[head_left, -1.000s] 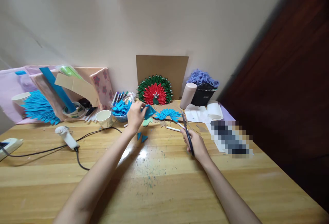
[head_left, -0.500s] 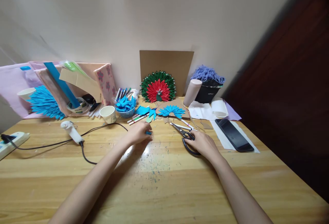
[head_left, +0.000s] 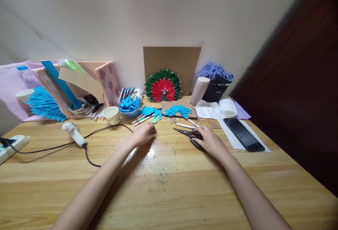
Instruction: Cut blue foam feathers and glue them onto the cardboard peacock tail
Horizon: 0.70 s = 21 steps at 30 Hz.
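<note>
Glossy wooden desk (head_left: pixel 169 187), our right hand (head_left: pixel 210 142) resting on black-handled steel scissors (head_left: pixel 188 134), our left hand (head_left: pixel 144 135) curled loosely nearby, holding nothing we can see.

We see a glue gun (head_left: pixel 72 134) near the table's (head_left: pixel 169 194) left edge, a power strip (head_left: pixel 12 144) at that edge, a paper cup (head_left: pixel 112 115) and red-green fan (head_left: pixel 163 89) along the back edge, a phone (head_left: pixel 243 134) near the right edge.

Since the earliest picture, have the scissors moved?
Yes. The scissors have come down flat onto the table, under the right hand, blades pointing left.
</note>
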Each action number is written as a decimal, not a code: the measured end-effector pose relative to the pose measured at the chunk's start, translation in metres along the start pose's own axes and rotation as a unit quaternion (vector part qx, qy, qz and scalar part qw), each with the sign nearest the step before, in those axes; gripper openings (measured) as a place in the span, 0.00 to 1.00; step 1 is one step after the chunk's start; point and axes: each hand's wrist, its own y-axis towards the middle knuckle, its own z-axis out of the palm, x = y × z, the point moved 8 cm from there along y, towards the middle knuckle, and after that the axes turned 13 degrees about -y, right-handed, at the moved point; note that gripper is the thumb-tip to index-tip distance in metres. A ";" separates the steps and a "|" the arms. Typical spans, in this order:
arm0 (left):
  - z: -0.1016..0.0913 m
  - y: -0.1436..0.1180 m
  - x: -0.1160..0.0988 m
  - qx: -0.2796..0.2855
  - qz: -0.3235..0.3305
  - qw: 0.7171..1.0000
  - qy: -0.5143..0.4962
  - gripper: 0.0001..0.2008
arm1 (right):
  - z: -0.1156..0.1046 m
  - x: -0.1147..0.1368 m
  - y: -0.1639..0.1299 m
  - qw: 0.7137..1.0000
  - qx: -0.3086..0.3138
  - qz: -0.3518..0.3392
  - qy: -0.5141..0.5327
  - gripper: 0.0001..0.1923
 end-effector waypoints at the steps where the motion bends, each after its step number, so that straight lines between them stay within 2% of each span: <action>1: 0.000 0.000 0.000 -0.003 0.001 1.000 0.008 0.05 | 0.001 0.001 0.000 1.000 -0.004 0.000 0.001 0.11; 6: 0.002 0.001 -0.001 -0.012 0.013 1.000 0.025 0.05 | -0.001 0.005 0.001 0.999 -0.034 -0.015 0.006 0.10; 8: 0.002 0.001 -0.003 -0.013 0.011 0.999 0.033 0.05 | -0.009 0.000 0.002 0.997 -0.074 -0.011 0.014 0.10; 10: 0.003 0.001 -0.005 -0.017 0.007 0.999 0.045 0.05 | -0.020 -0.019 0.004 0.989 -0.143 0.031 0.012 0.11; 13: 0.005 0.002 -0.009 -0.010 0.014 0.998 0.063 0.05 | -0.032 -0.069 0.000 0.956 -0.242 0.166 -0.028 0.16; 15: 0.007 0.004 -0.011 -0.003 0.024 0.996 0.081 0.07 | -0.029 -0.103 -0.004 0.933 -0.257 0.247 -0.048 0.20; 17: 0.007 0.005 -0.011 -0.002 0.031 0.995 0.091 0.08 | -0.022 -0.127 -0.004 0.926 -0.245 0.282 -0.051 0.21; 19: 0.007 0.005 -0.013 -0.008 0.039 0.995 0.092 0.08 | -0.018 -0.138 -0.003 0.926 -0.236 0.293 -0.041 0.19; 21: 0.008 0.005 -0.017 -0.018 0.052 0.995 0.084 0.08 | -0.024 -0.134 -0.003 0.924 -0.255 0.285 -0.030 0.17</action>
